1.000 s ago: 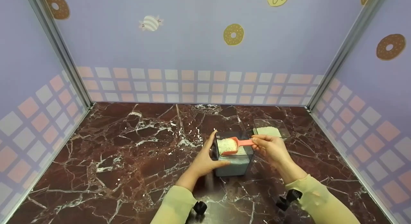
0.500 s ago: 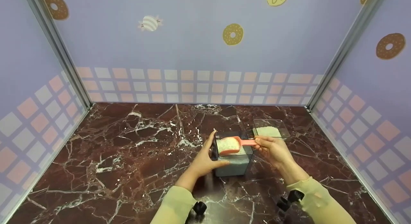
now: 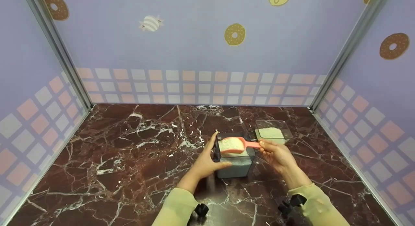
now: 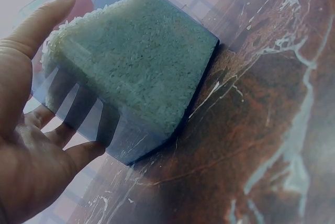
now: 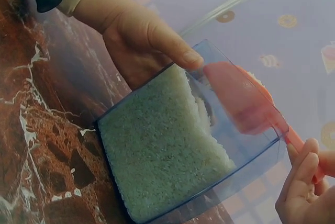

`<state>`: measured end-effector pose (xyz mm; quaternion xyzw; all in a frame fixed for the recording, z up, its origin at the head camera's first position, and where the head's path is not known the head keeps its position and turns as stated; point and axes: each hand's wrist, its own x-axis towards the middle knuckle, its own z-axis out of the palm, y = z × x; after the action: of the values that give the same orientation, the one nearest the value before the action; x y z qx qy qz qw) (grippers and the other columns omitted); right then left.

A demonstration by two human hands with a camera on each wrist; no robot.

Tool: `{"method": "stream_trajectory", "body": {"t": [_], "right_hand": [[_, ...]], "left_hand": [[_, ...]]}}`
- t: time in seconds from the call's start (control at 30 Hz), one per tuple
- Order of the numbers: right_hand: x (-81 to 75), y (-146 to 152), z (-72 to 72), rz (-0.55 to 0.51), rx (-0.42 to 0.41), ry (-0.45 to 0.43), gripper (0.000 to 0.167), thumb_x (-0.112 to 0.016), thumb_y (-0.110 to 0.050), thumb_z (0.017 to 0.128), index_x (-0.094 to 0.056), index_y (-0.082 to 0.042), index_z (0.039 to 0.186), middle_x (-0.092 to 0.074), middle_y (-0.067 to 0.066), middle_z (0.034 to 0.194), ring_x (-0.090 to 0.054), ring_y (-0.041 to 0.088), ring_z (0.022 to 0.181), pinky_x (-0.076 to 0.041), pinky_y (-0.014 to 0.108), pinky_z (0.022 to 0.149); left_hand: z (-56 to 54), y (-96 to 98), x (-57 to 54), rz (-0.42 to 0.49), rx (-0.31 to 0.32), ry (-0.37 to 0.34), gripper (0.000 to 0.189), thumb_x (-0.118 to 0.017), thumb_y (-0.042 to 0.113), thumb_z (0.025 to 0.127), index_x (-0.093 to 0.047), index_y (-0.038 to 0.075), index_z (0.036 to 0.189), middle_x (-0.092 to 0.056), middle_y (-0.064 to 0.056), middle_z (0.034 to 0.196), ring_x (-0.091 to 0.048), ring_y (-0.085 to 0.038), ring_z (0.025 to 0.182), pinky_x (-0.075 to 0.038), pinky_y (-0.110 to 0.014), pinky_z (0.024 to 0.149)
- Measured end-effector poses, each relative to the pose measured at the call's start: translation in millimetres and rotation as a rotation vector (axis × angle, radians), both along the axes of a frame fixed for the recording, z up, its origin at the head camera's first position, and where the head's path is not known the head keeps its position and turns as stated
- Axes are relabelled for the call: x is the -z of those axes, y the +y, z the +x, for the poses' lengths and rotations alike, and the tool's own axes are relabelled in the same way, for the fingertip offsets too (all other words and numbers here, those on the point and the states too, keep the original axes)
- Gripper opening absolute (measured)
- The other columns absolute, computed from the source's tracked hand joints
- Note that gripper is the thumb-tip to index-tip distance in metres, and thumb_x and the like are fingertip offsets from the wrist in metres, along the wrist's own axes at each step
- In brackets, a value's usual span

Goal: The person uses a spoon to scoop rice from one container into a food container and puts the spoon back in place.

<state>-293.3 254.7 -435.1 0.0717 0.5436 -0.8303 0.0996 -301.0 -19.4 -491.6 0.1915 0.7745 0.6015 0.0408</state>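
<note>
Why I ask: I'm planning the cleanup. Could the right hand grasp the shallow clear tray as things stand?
Probably not straight away: the right hand looks near the tray, but it grips the pink scoop.

Left arm (image 3: 175,205): one, sleeved, rising from the bottom centre of the head view, slanting up and right. Left wrist (image 3: 189,181): bare. Left hand (image 3: 206,159): just below mid-frame; thumb pointing right, held apart from the straight index finger, which reaches upward.

Right arm (image 3: 321,203): one, sleeved, rising from the lower right, slanting up and left. Right wrist (image 3: 295,176): bare. Right hand (image 3: 277,154): right of centre, knuckles bent, thumb and curled fingers pinching, tips toward frame left.
</note>
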Motion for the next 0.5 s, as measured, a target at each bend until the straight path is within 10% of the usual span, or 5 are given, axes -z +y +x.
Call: {"method": "stream_trajectory", "body": {"t": [0.5], "right_hand": [[9.0, 7.7, -1.5, -0.217, -0.082, -0.084, 0.036, -0.043, -0.002, 0.108, -0.075, -0.008, 0.093, -0.067, 0.001, 0.075, -0.064, 0.004, 0.060, -0.053, 0.009, 0.056]], "left_hand": [[2.0, -0.5, -0.9, -0.023, -0.015, 0.005, 0.121, -0.091, 0.041, 0.076, -0.010, 0.034, 0.167, -0.013, -0.021, 0.172, -0.014, -0.047, 0.158, -0.019, -0.071, 0.123]]}}
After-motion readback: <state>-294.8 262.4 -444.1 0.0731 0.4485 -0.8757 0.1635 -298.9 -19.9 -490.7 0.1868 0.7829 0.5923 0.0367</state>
